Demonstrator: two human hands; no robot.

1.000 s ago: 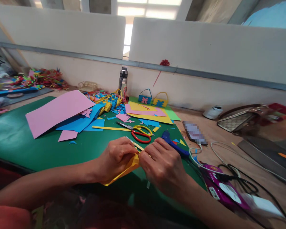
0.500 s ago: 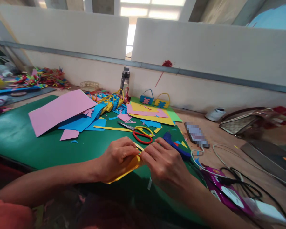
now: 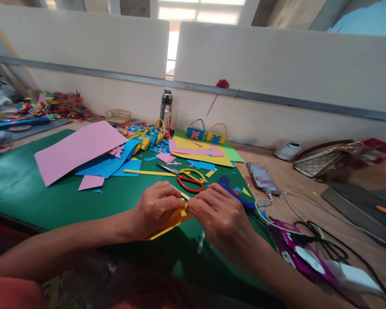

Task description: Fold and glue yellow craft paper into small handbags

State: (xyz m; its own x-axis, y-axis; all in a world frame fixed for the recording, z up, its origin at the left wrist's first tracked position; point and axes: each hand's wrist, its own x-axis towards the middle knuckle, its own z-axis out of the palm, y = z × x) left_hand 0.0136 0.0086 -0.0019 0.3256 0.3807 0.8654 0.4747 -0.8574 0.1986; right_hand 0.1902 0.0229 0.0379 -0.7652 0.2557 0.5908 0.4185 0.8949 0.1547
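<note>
Near the front edge of the green mat [image 3: 125,201], both hands are closed on one folded yellow piece [image 3: 171,224], paper or thin foam. My left hand [image 3: 157,210] wraps round its left part, while the fingers of my right hand [image 3: 220,214] pinch its right end. The fingertips nearly meet, and the pinched edge is mostly hidden behind them. Just beyond the hands lie scissors [image 3: 191,179] with one yellow and one red handle loop. A blue glue gun [image 3: 236,195] rests beside my right hand, and a clear stick [image 3: 201,242] shows below it.
Pink sheets [image 3: 80,150], blue sheets [image 3: 117,161] and a yellow strip [image 3: 149,173] lie on the mat. Small blue [image 3: 196,134] and yellow bags [image 3: 216,137] stand at the back. A phone [image 3: 263,178], cables, a purple power strip [image 3: 297,251] and a handbag [image 3: 324,161] occupy the right.
Both hands keep hold of the yellow piece, which has tilted slightly and shows less below my left hand. The whole view has shifted a little.
</note>
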